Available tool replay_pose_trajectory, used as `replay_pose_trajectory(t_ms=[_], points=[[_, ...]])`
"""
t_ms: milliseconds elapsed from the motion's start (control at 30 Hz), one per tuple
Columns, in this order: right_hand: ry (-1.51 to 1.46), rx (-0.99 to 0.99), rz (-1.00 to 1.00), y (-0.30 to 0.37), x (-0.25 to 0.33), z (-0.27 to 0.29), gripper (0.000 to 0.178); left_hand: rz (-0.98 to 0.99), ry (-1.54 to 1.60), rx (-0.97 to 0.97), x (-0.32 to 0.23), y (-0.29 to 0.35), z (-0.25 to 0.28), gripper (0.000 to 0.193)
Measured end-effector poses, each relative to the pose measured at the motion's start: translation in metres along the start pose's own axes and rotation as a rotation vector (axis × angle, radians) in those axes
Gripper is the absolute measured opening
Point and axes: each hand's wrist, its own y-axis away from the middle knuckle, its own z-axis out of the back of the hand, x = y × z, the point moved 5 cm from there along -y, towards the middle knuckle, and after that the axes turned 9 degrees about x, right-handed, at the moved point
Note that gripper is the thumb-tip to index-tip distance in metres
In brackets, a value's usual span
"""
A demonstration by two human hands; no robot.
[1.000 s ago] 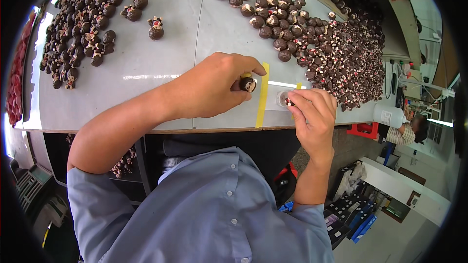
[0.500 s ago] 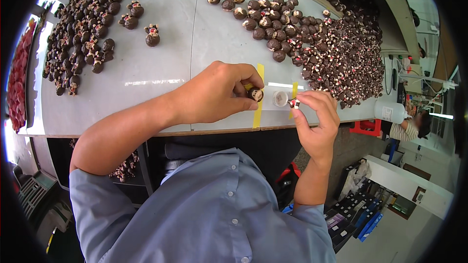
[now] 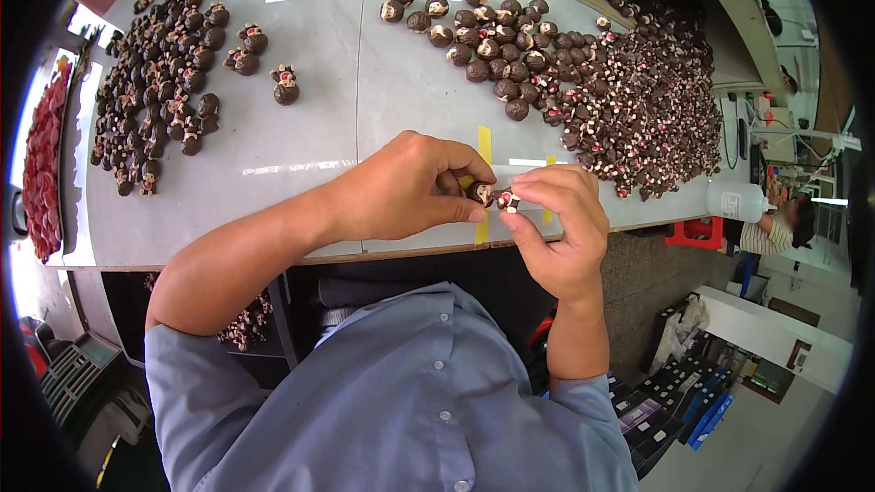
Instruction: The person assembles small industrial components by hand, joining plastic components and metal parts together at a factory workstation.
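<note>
My left hand (image 3: pixel 410 187) is closed on a round dark-brown doll head (image 3: pixel 482 192) with a pale face, pinched between thumb and fingers. My right hand (image 3: pixel 567 230) pinches a small doll body (image 3: pixel 509 201) in dark brown, white and red. Body and head meet at the fingertips, or nearly so; I cannot tell whether they touch. Both are held low over the grey table (image 3: pixel 310 132), near its front edge, by two strips of yellow tape (image 3: pixel 484 150).
At the far right lies a heap of doll bodies (image 3: pixel 647 118), with loose brown heads (image 3: pixel 497 46) beside it. Joined dolls (image 3: pixel 159 82) are grouped at the left. A red stool (image 3: pixel 694 234) and a white bottle (image 3: pixel 738 201) stand right. Another person (image 3: pixel 770 232) is beyond.
My right hand has moved left with the doll body, up to the head in my left hand. The small clear cup seen between the hands is now hidden.
</note>
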Motion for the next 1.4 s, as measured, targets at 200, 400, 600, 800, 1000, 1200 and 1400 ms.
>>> replay_pose_trajectory(t_ms=[200, 400, 600, 800, 1000, 1200, 1400], points=[[0.027, 0.020, 0.006, -0.003, -0.001, -0.004, 0.033, 0.015, -0.033, 0.030, -0.001, 0.000, 0.000, 0.036], [0.051, 0.039, 0.010, -0.004, 0.005, -0.001, 0.033, 0.022, -0.010, 0.015, 0.003, 0.000, 0.001, 0.036], [0.040, 0.106, -0.025, -0.001, 0.000, -0.004, 0.030, 0.001, -0.121, 0.012, 0.000, -0.001, -0.001, 0.044], [-0.102, 0.086, -0.067, 0.002, -0.004, -0.012, 0.029, -0.122, -0.230, -0.017, -0.012, -0.001, -0.005, 0.057], [-0.202, -0.136, -0.264, 0.030, -0.026, 0.008, 0.027, -0.176, -0.329, -0.033, -0.005, -0.001, -0.003, 0.053], [-0.072, -0.286, -0.344, 0.063, -0.050, 0.025, 0.013, -0.324, -0.733, -0.251, -0.011, 0.001, 0.006, 0.045], [0.245, -0.292, -0.405, 0.062, -0.069, 0.036, 0.017, -0.279, -0.988, -0.455, -0.019, 0.005, 0.027, 0.043]])
